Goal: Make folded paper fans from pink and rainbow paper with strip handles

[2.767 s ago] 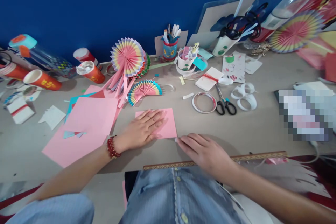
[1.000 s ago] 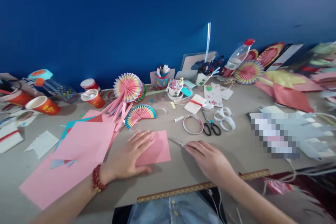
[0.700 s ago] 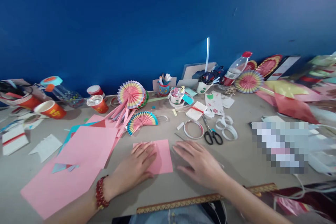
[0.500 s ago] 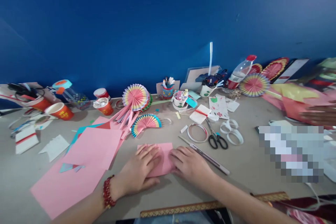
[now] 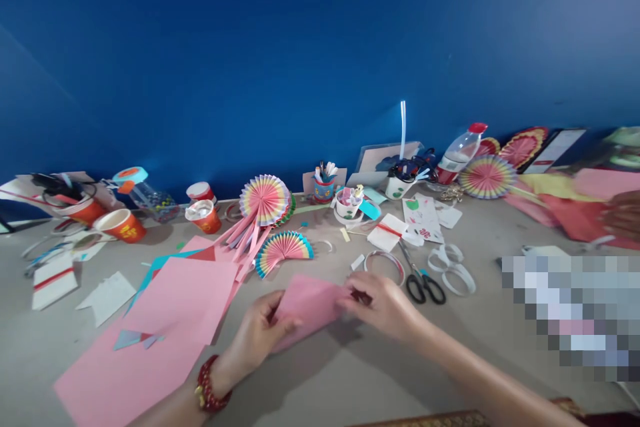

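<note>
Their left hand (image 5: 256,333) and right hand (image 5: 384,305) pinch pink paper (image 5: 314,305) at nine and three o'clock; looks light, bendy, so I'd hold edges.

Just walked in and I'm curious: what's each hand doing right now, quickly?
Left hand: holding the left side of the small pink paper, thumb on top.
Right hand: closed, pinching that paper's right end.
</note>
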Tool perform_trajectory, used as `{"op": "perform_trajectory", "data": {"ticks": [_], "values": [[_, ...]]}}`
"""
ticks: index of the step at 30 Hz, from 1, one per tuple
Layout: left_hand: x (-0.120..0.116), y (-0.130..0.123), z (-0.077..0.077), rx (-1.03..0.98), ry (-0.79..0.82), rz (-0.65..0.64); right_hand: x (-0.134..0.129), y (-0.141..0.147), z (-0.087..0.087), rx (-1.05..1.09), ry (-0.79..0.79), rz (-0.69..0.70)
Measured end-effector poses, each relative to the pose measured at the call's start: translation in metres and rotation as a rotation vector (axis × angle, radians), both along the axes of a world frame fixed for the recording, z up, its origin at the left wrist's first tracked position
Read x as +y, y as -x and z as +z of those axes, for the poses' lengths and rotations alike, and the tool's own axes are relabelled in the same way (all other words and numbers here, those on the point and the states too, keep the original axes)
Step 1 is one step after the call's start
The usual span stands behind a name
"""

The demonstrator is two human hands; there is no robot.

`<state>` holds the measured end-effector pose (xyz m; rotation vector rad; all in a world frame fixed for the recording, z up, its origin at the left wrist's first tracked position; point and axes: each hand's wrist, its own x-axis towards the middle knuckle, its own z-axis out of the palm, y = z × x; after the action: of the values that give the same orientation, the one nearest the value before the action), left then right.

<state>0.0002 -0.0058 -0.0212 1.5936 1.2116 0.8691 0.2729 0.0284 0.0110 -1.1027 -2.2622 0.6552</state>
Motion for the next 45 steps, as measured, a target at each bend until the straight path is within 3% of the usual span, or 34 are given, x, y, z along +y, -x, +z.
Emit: {"op": "perform_trajectory", "data": {"ticks": [3, 6, 10, 12, 14, 19, 24, 27, 30, 32, 36, 39, 42, 45], "values": [[0.005, 0.007, -0.011, -0.149, 0.093, 0.151, 0.022, -0.005, 0.005, 0.105, 0.225, 0.053], [0.011, 0.011, -0.018, -0.234, 0.085, 0.303, 0.048, -0.016, 0.008, 0.218, 0.271, -0.077], [0.019, 0.013, -0.019, -0.230, 0.044, 0.374, 0.079, -0.026, 0.013, 0.244, -0.159, -0.485], [0.021, 0.015, -0.019, -0.207, 0.048, 0.360, 0.091, -0.022, 0.013, 0.097, -0.360, -0.611], [0.022, 0.016, -0.019, -0.164, 0.045, 0.338, 0.102, -0.011, 0.008, -0.211, -0.491, -0.575], [0.020, 0.018, -0.017, -0.045, 0.014, 0.297, 0.117, 0.018, -0.016, -0.422, -0.473, -0.345], [0.022, 0.022, -0.020, -0.040, 0.038, 0.244, 0.086, 0.014, -0.015, -0.529, -0.462, -0.143], [0.023, 0.022, -0.018, -0.078, 0.106, 0.152, 0.048, 0.005, -0.009, -0.448, -0.526, 0.140], [0.022, 0.019, -0.009, -0.012, 0.146, -0.040, 0.009, 0.004, -0.008, -0.240, -0.537, 0.392], [0.018, 0.014, 0.000, 0.101, 0.095, -0.143, -0.012, 0.006, -0.010, -0.160, -0.450, 0.422], [0.005, 0.007, 0.022, 0.347, -0.232, -0.114, -0.041, 0.004, -0.019, -0.144, -0.237, 0.324], [-0.013, 0.004, 0.036, 0.546, -0.427, -0.322, -0.055, -0.002, -0.026, -0.157, -0.167, 0.240], [-0.032, 0.001, 0.035, 0.653, -0.503, -0.461, -0.066, -0.007, -0.027, -0.122, -0.105, 0.170], [-0.044, 0.000, 0.022, 0.662, -0.498, -0.395, -0.071, -0.008, -0.025, -0.124, -0.043, 0.128]]}}
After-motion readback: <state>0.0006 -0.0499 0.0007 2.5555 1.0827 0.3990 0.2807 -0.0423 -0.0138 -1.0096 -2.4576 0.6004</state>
